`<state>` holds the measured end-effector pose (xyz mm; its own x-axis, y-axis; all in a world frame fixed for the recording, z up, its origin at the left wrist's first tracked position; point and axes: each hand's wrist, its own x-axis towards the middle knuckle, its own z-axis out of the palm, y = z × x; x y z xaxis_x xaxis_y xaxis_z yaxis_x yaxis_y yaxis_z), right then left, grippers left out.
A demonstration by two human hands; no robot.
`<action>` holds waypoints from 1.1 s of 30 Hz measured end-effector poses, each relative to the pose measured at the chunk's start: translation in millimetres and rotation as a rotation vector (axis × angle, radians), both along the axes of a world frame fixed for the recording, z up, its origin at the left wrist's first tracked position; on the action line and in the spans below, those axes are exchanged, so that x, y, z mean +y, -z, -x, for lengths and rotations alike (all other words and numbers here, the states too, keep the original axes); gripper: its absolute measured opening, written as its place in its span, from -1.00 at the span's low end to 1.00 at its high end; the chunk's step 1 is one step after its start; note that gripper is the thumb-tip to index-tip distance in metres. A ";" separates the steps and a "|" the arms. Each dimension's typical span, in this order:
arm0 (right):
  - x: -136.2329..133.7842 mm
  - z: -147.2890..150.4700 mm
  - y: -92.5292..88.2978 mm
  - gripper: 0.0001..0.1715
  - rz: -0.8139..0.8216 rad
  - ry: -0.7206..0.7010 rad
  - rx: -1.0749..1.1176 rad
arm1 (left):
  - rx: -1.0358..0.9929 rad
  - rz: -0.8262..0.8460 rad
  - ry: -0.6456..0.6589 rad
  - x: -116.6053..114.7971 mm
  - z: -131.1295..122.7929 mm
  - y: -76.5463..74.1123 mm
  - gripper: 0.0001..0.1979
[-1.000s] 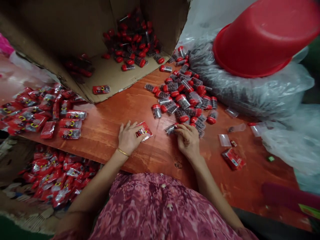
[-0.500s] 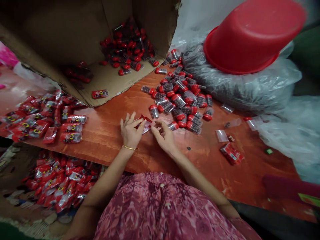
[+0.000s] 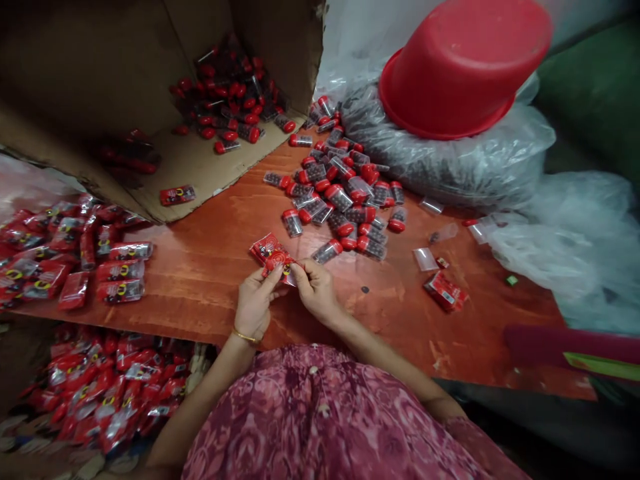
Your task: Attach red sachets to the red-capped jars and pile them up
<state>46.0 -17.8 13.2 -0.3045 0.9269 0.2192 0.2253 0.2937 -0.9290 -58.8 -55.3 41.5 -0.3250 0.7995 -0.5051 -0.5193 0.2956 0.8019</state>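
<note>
Over the red-brown table [image 3: 395, 327], left grip [image 3: 253, 305] and right grip [image 3: 319, 292] pinch red packaging [image 3: 269, 249].

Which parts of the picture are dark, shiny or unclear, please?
Head view: deep shadow inside the cardboard box; head view: glare on the transparent bag beneath the red tub; head view: print on the held red packet too blurred to read.

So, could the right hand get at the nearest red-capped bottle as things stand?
Probably yes: the bottle lies just beyond the right hand, with nothing visible over it. That hand would likely have to let go of the red packet first, leaving it to the left hand.
</note>
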 end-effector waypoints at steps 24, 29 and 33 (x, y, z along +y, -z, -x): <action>20.7 -66.2 34.6 -0.41 -0.350 0.460 -0.999 | -0.193 0.061 0.015 35.0 -4.9 -4.3 -0.65; 25.3 -78.1 37.0 -0.62 -0.333 0.363 -0.816 | -0.273 0.079 0.041 35.0 -4.9 -7.4 -0.71; 15.3 -91.9 25.8 -0.64 -0.083 0.306 -0.372 | -0.292 0.061 0.077 35.4 -8.3 -7.5 -0.70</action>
<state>137.9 -2.5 -12.6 -0.0923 0.9701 0.2243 0.6251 0.2318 -0.7453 -50.5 -19.8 49.0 -0.0988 0.7816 -0.6159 -0.6991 0.3860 0.6019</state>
